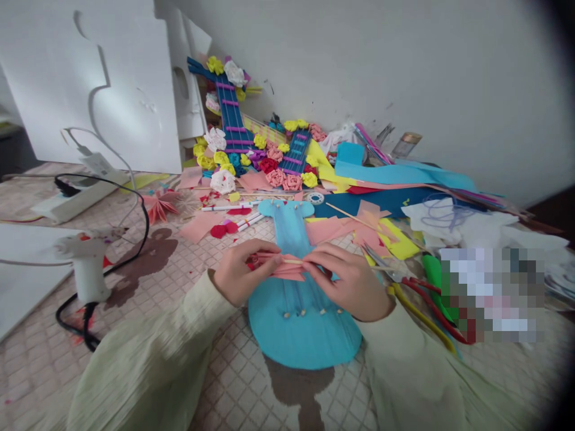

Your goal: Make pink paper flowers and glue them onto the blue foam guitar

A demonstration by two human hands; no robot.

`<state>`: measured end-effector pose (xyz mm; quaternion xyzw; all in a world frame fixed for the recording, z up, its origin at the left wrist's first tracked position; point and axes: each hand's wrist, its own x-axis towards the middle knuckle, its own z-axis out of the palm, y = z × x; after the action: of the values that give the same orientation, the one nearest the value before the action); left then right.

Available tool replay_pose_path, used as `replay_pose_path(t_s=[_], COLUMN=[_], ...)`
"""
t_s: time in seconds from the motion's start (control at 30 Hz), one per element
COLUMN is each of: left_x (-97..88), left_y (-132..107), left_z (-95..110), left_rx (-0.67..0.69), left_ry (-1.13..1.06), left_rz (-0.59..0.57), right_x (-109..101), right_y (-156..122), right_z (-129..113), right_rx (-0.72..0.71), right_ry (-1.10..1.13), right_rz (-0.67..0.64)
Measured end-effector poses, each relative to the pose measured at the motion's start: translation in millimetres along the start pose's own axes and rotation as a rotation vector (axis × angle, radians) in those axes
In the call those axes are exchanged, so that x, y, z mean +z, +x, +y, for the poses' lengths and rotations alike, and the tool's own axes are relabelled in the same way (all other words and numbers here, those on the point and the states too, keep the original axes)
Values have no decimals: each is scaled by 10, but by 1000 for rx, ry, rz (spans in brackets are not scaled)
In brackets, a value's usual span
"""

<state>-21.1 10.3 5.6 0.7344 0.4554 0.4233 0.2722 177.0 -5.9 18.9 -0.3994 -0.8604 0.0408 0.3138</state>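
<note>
My left hand point(247, 269) is closed on a bundle of folded pink paper point(287, 273), its thumb and fingers pinching the layers. Across from it, my right hand point(353, 278) pinches a thin pale wooden stick point(294, 261) that lies along the paper. What seems to be the stick's other end shows to the right of this hand. Under both hands lies a light blue guitar-shaped cutout point(305, 344) with strings along its neck and small pale pegs at both ends. The hands hide the middle of this cutout.
A white glue gun point(85, 269) stands at left near a power strip point(81, 194). Dark blue guitar shapes point(231, 114) with paper flowers lean at the back. Scissors point(381, 260), pink paper scraps point(330, 229) and white crumpled paper point(485, 230) lie to the right.
</note>
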Motion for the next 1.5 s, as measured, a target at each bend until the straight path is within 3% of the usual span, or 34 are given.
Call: replay_pose_path(t_s=[0.27,0.6,0.87,1.1,1.33,1.5], left_x=[19,6,-7,-1,38,44], left_y=[14,-13,0,-14,-50,-34], left_z=[-53,8,21,20,51,40], left_rx=[-133,149,201,181,6,-50], left_ry=[-178,-65,-47,-65,-408,-493], left_rz=[-3,-28,-60,-58,-80,-37], right_x=[-19,-28,-9,-9,-44,-29], right_y=[14,30,29,31,55,66], right_z=[33,20,38,25,35,29], right_rx=[8,61,79,91,178,207], right_ry=[14,59,81,77,111,154], right_rz=[32,53,77,130,179,189])
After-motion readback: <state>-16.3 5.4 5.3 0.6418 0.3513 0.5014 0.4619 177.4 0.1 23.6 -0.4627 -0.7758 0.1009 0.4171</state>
